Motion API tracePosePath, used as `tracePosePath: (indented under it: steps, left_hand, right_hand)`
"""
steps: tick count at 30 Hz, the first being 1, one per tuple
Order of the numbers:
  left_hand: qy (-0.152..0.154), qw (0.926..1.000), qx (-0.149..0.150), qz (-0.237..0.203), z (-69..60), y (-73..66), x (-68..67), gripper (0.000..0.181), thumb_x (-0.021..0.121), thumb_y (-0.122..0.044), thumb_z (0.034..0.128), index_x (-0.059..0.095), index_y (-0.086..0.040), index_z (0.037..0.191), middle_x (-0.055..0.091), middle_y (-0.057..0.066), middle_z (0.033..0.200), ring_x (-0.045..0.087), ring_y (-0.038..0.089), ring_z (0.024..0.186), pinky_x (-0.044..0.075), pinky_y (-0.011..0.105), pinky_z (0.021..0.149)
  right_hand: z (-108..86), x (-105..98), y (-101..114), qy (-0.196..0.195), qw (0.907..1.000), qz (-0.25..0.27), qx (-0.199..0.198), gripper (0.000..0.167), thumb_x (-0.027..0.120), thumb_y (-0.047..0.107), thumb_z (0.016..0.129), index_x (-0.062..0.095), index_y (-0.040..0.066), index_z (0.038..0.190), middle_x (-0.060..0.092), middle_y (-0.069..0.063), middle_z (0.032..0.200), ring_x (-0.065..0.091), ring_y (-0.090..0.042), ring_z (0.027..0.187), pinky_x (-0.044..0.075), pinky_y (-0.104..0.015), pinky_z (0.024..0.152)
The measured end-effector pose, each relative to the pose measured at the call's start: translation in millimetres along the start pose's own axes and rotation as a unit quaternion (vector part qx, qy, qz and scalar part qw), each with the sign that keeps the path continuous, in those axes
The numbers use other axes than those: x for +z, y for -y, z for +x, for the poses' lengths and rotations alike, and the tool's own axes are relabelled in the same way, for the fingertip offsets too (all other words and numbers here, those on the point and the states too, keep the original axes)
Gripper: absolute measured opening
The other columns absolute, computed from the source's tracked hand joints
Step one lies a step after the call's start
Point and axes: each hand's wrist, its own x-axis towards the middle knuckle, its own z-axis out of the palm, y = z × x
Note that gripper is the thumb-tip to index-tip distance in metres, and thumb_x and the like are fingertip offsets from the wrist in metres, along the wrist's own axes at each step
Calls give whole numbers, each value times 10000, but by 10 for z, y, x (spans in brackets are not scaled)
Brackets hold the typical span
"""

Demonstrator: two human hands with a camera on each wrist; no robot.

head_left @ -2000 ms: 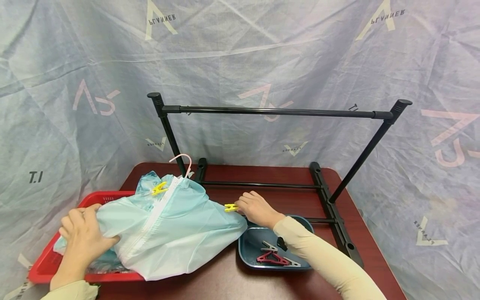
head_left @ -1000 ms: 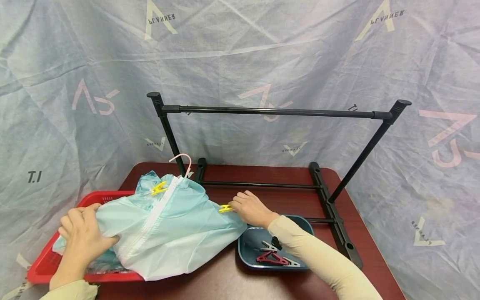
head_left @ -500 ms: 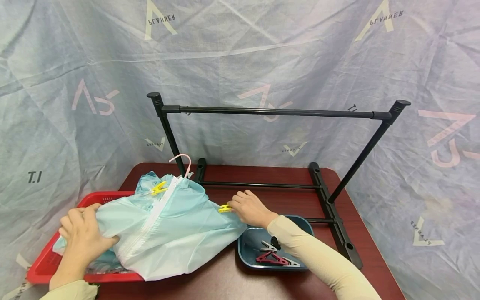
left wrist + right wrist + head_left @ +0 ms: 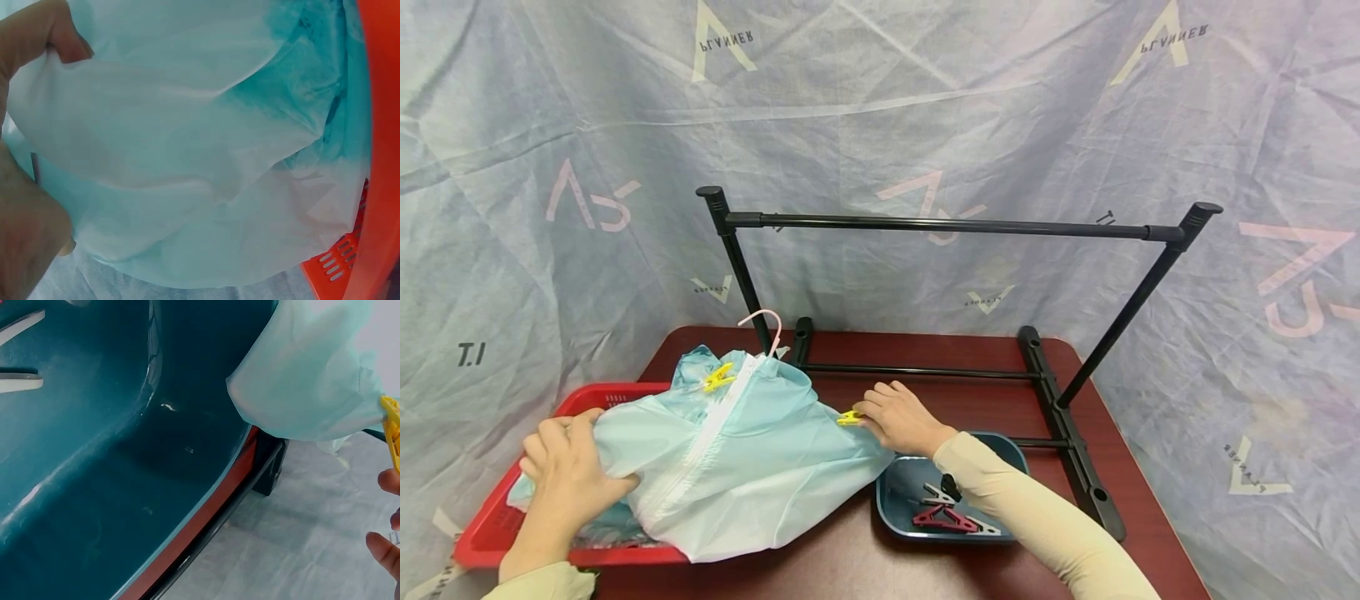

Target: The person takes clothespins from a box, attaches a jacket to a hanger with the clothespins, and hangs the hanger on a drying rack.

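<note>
A pale blue and white zip jacket [image 4: 760,467] lies bunched over the red basket and the table, with the hook of a pink hanger [image 4: 767,315] sticking out at its neck. My left hand [image 4: 567,471] grips the jacket's left side; in the left wrist view the fingers [image 4: 69,37] curl over the cloth. At the jacket's right shoulder, my right hand [image 4: 901,419] pinches a yellow clothespin [image 4: 850,417]. The right wrist view has that clothespin [image 4: 392,422] against the cloth's edge; its bite is partly hidden. Another yellow clothespin [image 4: 718,377] sits on the jacket left of the zipper.
Under the left hand is a red basket [image 4: 478,533] containing more blue cloth. A blue tray [image 4: 891,521] below the right forearm holds red and grey clothespins [image 4: 946,518]. Behind them a black rack [image 4: 955,225] stands on the dark red table [image 4: 850,567].
My right hand has moved slightly left with the yellow clothespin, bringing it onto the jacket's shoulder. During the last second it has hardly moved. The left hand keeps its place.
</note>
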Motion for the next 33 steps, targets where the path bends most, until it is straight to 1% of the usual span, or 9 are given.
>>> tracePosePath:
  steps: [5,14,18,24,30,33]
  left_hand:
    - [35,10000,-15,9,-1,-6,-4,962,903,-32,404,382,112,1200,270,383,1053,211,574,934,173,603,648]
    - [324,9993,-172,104,11,12,-20,980,916,-70,436,373,119,1230,271,381,1058,208,592,950,185,604,642]
    - [434,9987,-227,154,3,8,-26,978,921,-90,455,369,122,1235,269,381,1052,209,598,959,195,604,642]
    - [589,9976,-303,175,-9,3,-28,972,917,-104,492,363,134,1255,274,393,1084,212,618,996,211,622,654]
    - [655,9971,-339,199,-22,17,-16,962,916,-113,513,364,127,1263,270,401,1096,213,623,1004,223,626,651]
    - [734,9962,-397,251,-20,21,-14,955,912,-125,531,359,127,1269,268,401,1099,211,622,1008,226,631,656]
  right_hand:
    - [-2,14,-6,22,9999,151,58,202,633,275,979,678,146,1127,614,39,984,510,-139,844,378,-306,721]
    - [13,42,8,-59,9989,394,244,252,606,256,998,630,135,1218,608,26,1049,543,-142,929,409,-312,763]
    - [21,49,22,-148,9983,475,290,267,622,241,989,608,133,1234,600,24,1047,542,-140,921,407,-309,761]
    - [46,46,54,-194,9964,680,460,291,632,241,983,590,136,1251,595,22,1021,550,-132,898,395,-297,742]
    - [64,53,83,-194,9962,645,543,309,635,259,979,582,143,1260,597,21,1033,559,-134,922,393,-300,752]
    - [66,63,86,-203,9963,603,571,302,636,261,979,588,152,1256,597,26,1026,560,-132,919,394,-301,752]
